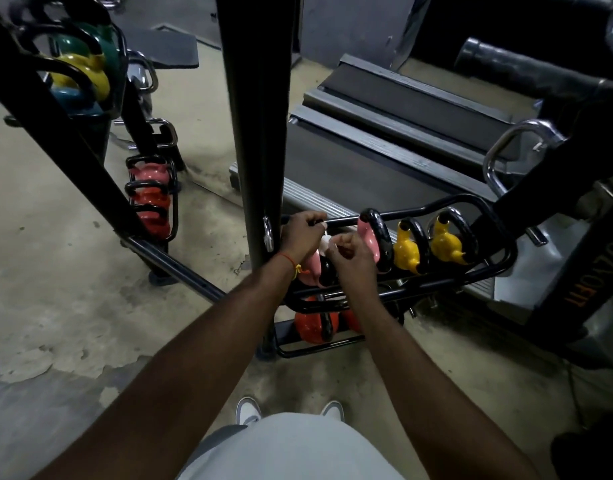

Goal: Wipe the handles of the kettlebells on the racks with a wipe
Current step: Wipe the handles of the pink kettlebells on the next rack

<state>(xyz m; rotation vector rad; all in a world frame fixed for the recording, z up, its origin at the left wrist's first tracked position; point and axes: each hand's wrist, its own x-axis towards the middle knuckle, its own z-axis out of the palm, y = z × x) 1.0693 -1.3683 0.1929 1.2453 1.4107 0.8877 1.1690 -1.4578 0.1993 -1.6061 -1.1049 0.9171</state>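
Glossy yellow enamelled kettlebells (407, 252) sit in a smooth black-painted tubular metal rack (471, 275); rough, patchy concrete floor (55, 271).

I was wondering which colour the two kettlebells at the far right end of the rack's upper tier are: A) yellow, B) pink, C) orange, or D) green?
A: the two end kettlebells on the rack have yellow bodies under black handles, just right of a pink kettlebell.
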